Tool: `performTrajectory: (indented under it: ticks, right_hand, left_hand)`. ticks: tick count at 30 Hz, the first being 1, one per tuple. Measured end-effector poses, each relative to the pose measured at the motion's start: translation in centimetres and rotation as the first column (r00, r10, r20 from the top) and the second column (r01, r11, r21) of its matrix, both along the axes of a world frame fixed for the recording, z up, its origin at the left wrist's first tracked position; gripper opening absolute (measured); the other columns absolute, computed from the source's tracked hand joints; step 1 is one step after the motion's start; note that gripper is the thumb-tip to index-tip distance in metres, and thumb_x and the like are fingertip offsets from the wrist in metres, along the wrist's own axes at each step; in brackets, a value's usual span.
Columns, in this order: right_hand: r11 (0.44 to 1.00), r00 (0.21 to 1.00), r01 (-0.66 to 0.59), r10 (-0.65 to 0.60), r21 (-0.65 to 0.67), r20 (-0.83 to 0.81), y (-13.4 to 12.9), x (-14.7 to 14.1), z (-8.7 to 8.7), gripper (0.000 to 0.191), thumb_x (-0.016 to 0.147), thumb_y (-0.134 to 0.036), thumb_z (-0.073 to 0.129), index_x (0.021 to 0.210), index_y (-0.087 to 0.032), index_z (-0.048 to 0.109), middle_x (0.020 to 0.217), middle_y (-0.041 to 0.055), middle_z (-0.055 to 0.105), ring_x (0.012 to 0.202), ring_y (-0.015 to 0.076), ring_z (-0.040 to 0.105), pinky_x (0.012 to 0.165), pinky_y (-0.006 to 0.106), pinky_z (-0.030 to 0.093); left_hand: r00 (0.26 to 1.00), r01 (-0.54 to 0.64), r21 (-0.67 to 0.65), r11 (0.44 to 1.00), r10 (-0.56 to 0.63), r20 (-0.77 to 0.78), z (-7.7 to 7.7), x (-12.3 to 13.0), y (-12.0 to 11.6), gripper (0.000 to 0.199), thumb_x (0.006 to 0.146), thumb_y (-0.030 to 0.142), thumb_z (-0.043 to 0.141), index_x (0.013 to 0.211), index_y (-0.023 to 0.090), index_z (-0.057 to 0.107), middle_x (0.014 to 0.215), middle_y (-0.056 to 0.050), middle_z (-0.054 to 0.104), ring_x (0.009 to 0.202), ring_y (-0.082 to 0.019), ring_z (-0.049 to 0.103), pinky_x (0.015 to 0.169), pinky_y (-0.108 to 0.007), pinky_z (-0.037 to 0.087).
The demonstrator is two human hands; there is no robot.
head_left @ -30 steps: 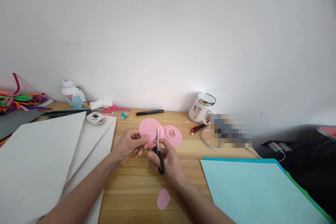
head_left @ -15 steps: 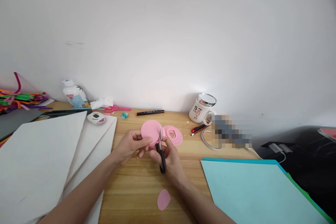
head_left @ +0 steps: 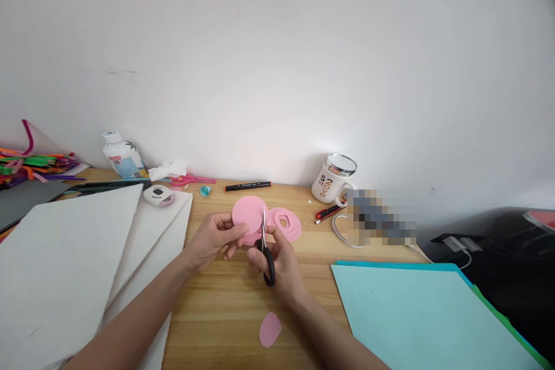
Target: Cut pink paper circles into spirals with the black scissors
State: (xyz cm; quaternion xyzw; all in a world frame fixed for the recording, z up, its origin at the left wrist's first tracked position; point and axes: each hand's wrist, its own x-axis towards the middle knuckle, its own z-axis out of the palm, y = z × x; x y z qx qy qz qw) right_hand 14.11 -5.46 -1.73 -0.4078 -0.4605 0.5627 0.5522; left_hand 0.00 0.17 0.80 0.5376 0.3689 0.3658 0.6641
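Pink disc [head_left: 248,214], L of mug [head_left: 333,182] and nearer you: you pinch its lower edge betw. thumb & fingers of your L hand [head_left: 219,238]. Prob. thin paper, so expect v. light, flexible, easily creased; best held flat near the rim, w/ light pressure. Your R hand's [head_left: 281,263] fingers are clamped on scissors [head_left: 271,269], also L of mug; blades overlap disc's R edge in view, but you can't tell if they touch. Containers: mug itself, standing on bench [head_left: 217,306], contents indistinct; bottle [head_left: 125,159], well L of mug, capped, contents hidden.
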Motion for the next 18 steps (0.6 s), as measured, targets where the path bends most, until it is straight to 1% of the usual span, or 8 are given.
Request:
performTrajectory:
  ticks: [3, 8, 12, 15, 18]
  right_hand:
    - [1.000, 1.000, 0.008, -0.008, -0.011, 0.016, 0.0, 0.0, -0.1, 0.046, 0.062, -0.048, 0.071, 0.085, -0.022, 0.041, 0.049, -0.0084, 0.050, 0.038, 0.0066, 0.034, 0.037, 0.018, 0.028]
    - [1.000, 1.000, 0.000, 0.001, -0.020, 0.023, 0.0, 0.1, -0.2, 0.047, 0.063, -0.048, 0.070, 0.087, -0.022, 0.039, 0.046, -0.0100, 0.048, 0.036, 0.0069, 0.035, 0.036, 0.017, 0.026]
    - [1.000, 1.000, -0.005, 0.005, -0.027, 0.030, 0.0, 0.0, -0.2, 0.047, 0.063, -0.047, 0.070, 0.087, -0.022, 0.039, 0.044, -0.0107, 0.046, 0.036, 0.0069, 0.036, 0.036, 0.017, 0.026]
    - [1.000, 1.000, -0.003, 0.003, -0.020, 0.009, 0.0, -0.1, -0.6, 0.045, 0.064, -0.046, 0.071, 0.088, -0.021, 0.040, 0.046, -0.0106, 0.047, 0.036, 0.0066, 0.037, 0.036, 0.016, 0.027]
    - [1.000, 1.000, -0.001, 0.001, -0.003, -0.004, 0.0, -0.2, -1.1, 0.044, 0.064, -0.044, 0.072, 0.088, -0.021, 0.043, 0.050, -0.0091, 0.049, 0.037, 0.0064, 0.038, 0.037, 0.017, 0.029]
  left_hand:
    - [1.000, -0.009, -0.008, 1.000, 0.009, 0.021, 0.0, 0.0, 0.0, 0.026, 0.067, 0.032, 0.070, 0.058, 0.012, 0.056, 0.047, 0.003, 0.057, 0.029, -0.003, 0.042, 0.028, -0.013, 0.028]
    - [0.999, -0.016, -0.013, 1.000, 0.016, 0.043, 0.0, 0.0, -0.1, 0.025, 0.067, 0.031, 0.071, 0.061, 0.011, 0.057, 0.048, 0.004, 0.057, 0.029, -0.003, 0.043, 0.028, -0.013, 0.029]
    - [0.998, 0.007, -0.024, 1.000, -0.006, 0.068, 0.1, 0.0, -0.1, 0.024, 0.070, 0.033, 0.068, 0.065, 0.012, 0.057, 0.049, 0.003, 0.058, 0.030, -0.004, 0.045, 0.028, -0.013, 0.031]
    - [0.996, 0.029, -0.033, 0.999, -0.026, 0.088, 0.0, 0.0, -0.2, 0.023, 0.074, 0.034, 0.065, 0.069, 0.013, 0.057, 0.051, 0.002, 0.060, 0.030, -0.005, 0.047, 0.028, -0.013, 0.032]
    - [0.996, 0.048, -0.033, 0.998, -0.045, 0.079, -0.3, 0.0, -0.1, 0.023, 0.072, 0.033, 0.066, 0.064, 0.012, 0.058, 0.053, 0.001, 0.062, 0.031, -0.006, 0.049, 0.028, -0.014, 0.033]
